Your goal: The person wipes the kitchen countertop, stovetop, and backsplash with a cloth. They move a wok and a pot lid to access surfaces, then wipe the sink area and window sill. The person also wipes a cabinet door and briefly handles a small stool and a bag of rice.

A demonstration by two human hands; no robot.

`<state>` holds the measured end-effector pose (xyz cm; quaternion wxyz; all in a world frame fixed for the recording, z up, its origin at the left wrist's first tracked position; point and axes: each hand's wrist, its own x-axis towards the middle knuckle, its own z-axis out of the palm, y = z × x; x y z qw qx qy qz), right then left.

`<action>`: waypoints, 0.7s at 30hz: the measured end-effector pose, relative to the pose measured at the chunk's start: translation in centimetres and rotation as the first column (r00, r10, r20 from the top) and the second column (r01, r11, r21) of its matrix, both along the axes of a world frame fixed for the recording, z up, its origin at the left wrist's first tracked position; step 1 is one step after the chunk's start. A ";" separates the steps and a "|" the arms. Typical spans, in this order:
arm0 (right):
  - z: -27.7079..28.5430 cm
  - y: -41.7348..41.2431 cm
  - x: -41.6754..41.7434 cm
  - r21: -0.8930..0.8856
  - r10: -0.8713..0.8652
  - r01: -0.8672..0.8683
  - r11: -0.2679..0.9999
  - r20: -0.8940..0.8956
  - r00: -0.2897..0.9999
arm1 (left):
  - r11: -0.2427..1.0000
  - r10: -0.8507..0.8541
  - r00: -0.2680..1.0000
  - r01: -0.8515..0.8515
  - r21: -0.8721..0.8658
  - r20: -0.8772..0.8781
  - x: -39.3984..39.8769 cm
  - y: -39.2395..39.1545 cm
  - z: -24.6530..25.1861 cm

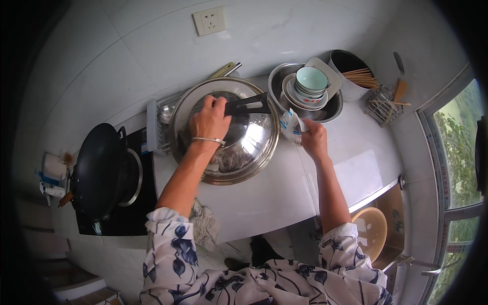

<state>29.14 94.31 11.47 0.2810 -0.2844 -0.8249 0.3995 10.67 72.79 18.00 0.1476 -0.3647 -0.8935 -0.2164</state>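
My left hand (211,121) is closed on the black handle (248,105) of a domed metal wok lid (236,152), which has a glass section and lies over part of a dish rack (154,127). A bracelet circles that wrist. To the right of the lid, my right hand (314,138) grips a crumpled white and blue plastic packet (291,126) above the countertop. Just beyond the packet stands a steel basin (276,82) with stacked bowls (312,80) and plates in it.
At left, a black wok (101,171) leans on the cooktop (146,190). A grey cloth (205,225) hangs at the counter's front edge. Chopsticks (358,77) lie in a pot (349,91) near a wire utensil holder (384,105). A yellow basin (371,232) sits in the sink (394,213).
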 end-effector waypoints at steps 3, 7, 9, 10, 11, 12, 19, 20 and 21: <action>3.3 0.2 0.5 -0.142 0.048 -0.058 0.988 -0.073 0.996 | 0.998 -0.055 0.996 0.054 -0.012 -0.070 1.5 -3.9 2.8; 5.2 1.4 -1.8 -0.167 0.045 -0.075 0.983 -0.178 0.983 | 0.996 -0.084 0.977 0.076 -0.051 -0.195 5.3 -9.7 7.2; 6.2 0.7 -4.6 -0.188 0.029 -0.070 0.980 -0.215 0.976 | 0.989 -0.051 0.986 0.028 -0.143 -0.160 7.0 -12.8 8.9; 7.0 0.2 -6.0 -0.214 0.011 -0.062 0.975 -0.235 0.972 | 0.982 -0.058 0.985 0.026 -0.187 -0.165 7.5 -13.9 9.4; 7.0 0.0 -7.7 -0.177 -0.004 -0.043 0.983 -0.259 0.966 | 0.978 -0.062 0.983 0.025 -0.209 -0.174 7.9 -15.0 9.9; 7.1 -0.2 -9.5 -0.224 -0.025 -0.046 0.974 -0.306 0.952 | 0.973 -0.069 0.981 0.025 -0.231 -0.181 8.0 -15.7 10.2; 3.6 0.3 -17.6 -0.026 0.053 -0.066 0.998 -0.335 0.941 | 0.983 -0.120 0.976 0.091 -0.159 -0.183 6.6 -17.9 11.0; 4.9 -1.1 -16.1 -0.061 0.061 -0.089 0.994 -0.365 0.929 | 0.987 -0.113 0.984 0.096 -0.130 -0.135 6.1 -17.6 11.2; 6.0 -2.1 -14.8 -0.248 0.047 -0.174 0.953 -0.445 0.894 | 0.985 -0.128 0.974 0.103 -0.142 -0.186 5.3 -16.9 11.7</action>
